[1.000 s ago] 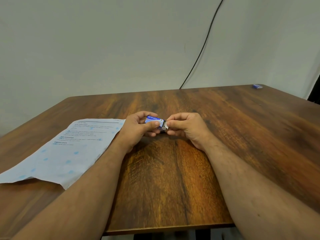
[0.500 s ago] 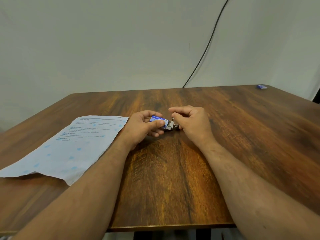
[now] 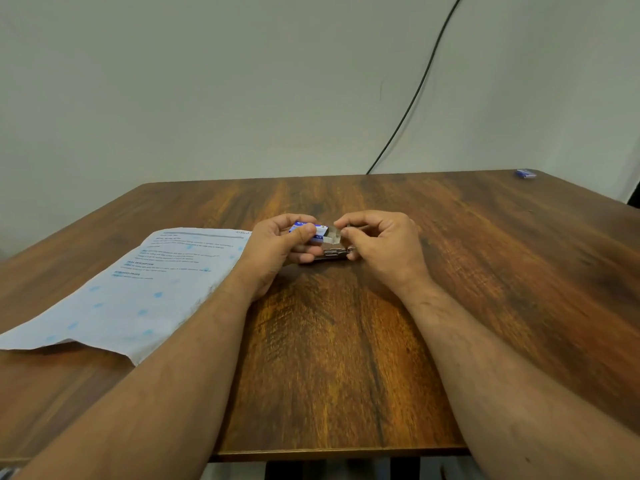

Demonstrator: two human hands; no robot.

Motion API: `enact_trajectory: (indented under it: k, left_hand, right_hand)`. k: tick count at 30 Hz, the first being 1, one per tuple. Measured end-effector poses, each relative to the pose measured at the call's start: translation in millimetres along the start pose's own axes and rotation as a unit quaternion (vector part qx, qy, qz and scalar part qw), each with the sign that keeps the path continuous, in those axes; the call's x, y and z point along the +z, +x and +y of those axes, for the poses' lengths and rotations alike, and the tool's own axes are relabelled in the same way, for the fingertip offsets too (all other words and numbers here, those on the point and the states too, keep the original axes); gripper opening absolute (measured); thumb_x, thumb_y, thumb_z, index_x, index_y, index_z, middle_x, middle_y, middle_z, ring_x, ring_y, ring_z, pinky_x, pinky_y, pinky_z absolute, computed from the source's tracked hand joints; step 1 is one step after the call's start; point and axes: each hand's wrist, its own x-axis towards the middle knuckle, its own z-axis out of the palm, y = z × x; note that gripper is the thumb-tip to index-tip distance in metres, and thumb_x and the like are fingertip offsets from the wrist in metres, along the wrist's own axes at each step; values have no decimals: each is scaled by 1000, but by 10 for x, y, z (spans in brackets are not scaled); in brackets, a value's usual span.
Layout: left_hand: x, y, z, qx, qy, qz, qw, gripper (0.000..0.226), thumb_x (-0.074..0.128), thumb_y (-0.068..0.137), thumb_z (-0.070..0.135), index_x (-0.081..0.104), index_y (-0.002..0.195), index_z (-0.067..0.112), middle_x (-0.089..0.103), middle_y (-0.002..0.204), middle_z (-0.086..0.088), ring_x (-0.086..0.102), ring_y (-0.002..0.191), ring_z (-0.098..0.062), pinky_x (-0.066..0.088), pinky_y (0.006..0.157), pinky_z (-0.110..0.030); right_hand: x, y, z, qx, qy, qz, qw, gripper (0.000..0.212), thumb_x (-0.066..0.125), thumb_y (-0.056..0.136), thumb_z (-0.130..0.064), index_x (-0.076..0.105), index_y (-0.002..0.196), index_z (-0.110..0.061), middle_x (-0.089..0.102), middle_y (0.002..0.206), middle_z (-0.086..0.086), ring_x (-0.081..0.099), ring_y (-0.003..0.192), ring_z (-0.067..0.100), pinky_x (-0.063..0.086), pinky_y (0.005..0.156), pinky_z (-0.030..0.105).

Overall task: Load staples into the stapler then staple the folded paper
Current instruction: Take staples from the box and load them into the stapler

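Observation:
My left hand [image 3: 277,247] grips a small blue staple box [image 3: 304,229] just above the middle of the wooden table [image 3: 346,358]. The thumb and forefinger of my right hand [image 3: 381,247] pinch the box's white inner tray [image 3: 330,236], which sticks out of the box's right end. Below both hands a small metallic object [image 3: 333,253], apparently the stapler, lies on the table, partly hidden by my fingers. To the left lies the printed paper [image 3: 156,289] with its near edge lifted.
A second small blue box [image 3: 525,173] sits at the table's far right corner. A black cable [image 3: 412,102] runs down the pale wall behind the table. The table's front edge is close below my forearms.
The white inner tray has slid out of the blue box to the right as my hands drew apart. The metallic object now shows beneath them.

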Motion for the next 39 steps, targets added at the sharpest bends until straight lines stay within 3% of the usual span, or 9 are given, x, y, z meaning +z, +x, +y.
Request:
enact_trajectory:
  k: [4,8,10,13,16,19,27,33,39]
  left_hand:
    - [1,-5,17,-6,-7,-4,1000,16,63,94,10,67,109,10,76,82,-13,73,62,-12,58,54,-16]
    - [-1,11,-10,-3,20,-4,1000,13,63,95,12,67,108,11,76,81,-15,72,61,-13,57,53,-17]
    - [6,25,-31,-1,44,-9,999,12,65,95,13,68,106,12,77,82,-14,73,62,-15,58,54,-19]
    - [26,34,-52,-6,93,-26,995,13,69,93,12,69,105,15,78,86,-14,72,65,-19,59,57,-24]
    - [46,25,-53,-4,112,-40,993,15,70,91,10,69,105,15,78,85,-13,72,64,-20,59,58,-26]
    - [35,29,-52,-3,108,-35,993,14,69,92,9,69,106,13,79,85,-13,72,64,-18,60,58,-25]
    - [5,44,-66,0,81,-26,996,15,68,93,10,68,107,12,78,87,-13,73,65,-17,58,56,-22]
    - [5,42,-58,-6,92,-31,995,16,69,92,11,69,108,13,78,92,-16,73,67,-18,59,58,-23]
    - [13,34,-50,-12,110,-42,993,17,71,90,9,68,107,13,78,87,-15,72,64,-18,60,57,-23]
  right_hand:
    - [-5,9,10,-3,-10,8,1000,17,73,86,-4,81,89,-19,75,84,-11,69,62,0,49,56,10]
    - [27,40,79,-20,-26,8,999,21,70,86,-1,81,91,-18,72,92,-1,70,71,17,55,59,22]
    - [34,48,84,-28,-38,17,999,22,68,86,-3,82,93,-18,72,92,0,69,75,17,57,68,27]
    - [27,45,40,-45,-52,37,997,23,69,84,-3,82,96,-18,74,89,-4,67,81,5,53,75,17]
    - [39,27,14,-27,-42,19,999,25,70,83,-4,80,98,-21,72,80,-9,63,69,-2,50,67,12]
    - [40,16,33,-17,-68,-14,997,18,71,83,-5,77,88,-21,69,73,-13,61,64,-5,47,60,7]
    - [-20,24,48,-18,-117,-34,992,14,73,83,-10,75,87,-23,70,74,-12,61,63,-3,48,57,9]
    - [-22,19,44,-61,-174,-58,981,17,70,88,-12,81,97,-21,70,86,-9,59,71,-2,45,65,7]
    - [-38,35,38,-36,-195,-110,974,19,67,88,-11,79,96,-23,66,79,-19,62,74,-7,46,65,4]
